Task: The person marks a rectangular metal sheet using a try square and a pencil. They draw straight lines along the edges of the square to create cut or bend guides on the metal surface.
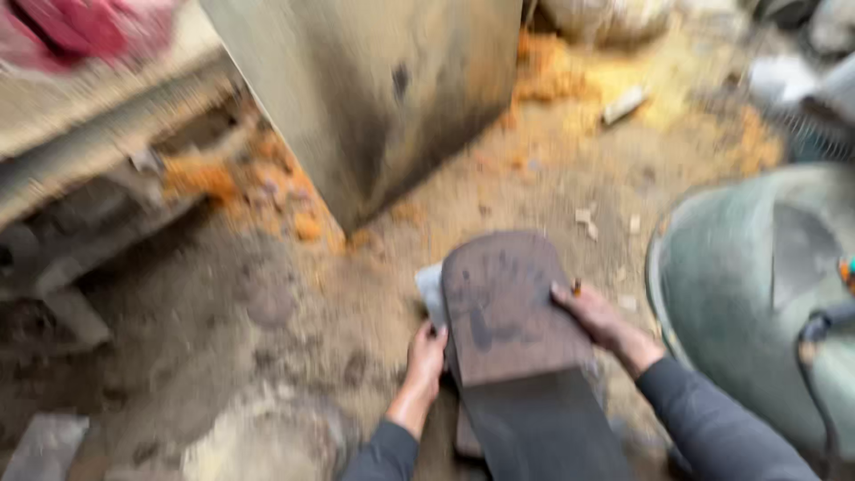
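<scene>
The dark board [512, 312], a flat brownish slab with a rounded far end, is lying lengthwise in front of the person, low in the middle of the head view, and it is being gripped from both sides. The left hand [426, 354] is closing around the board's left edge, fingers curling under it and the thumb lying on top. The right hand [592, 316] is pressing against the right edge, fingers wrapping over the rim near the rounded end; how far they are reaching underneath cannot be told through the blur. A pale sheet [430, 289] is sticking out from beneath the board just beside the left hand. Both forearms are wearing dark grey sleeves [712, 419]. All around, the dirt floor [267, 321] is showing orange sawdust [552, 71] in scattered heaps. A big grey metal casing [374, 89] is standing beyond the board, and a green round drum [766, 294] is sitting close on the right.
</scene>
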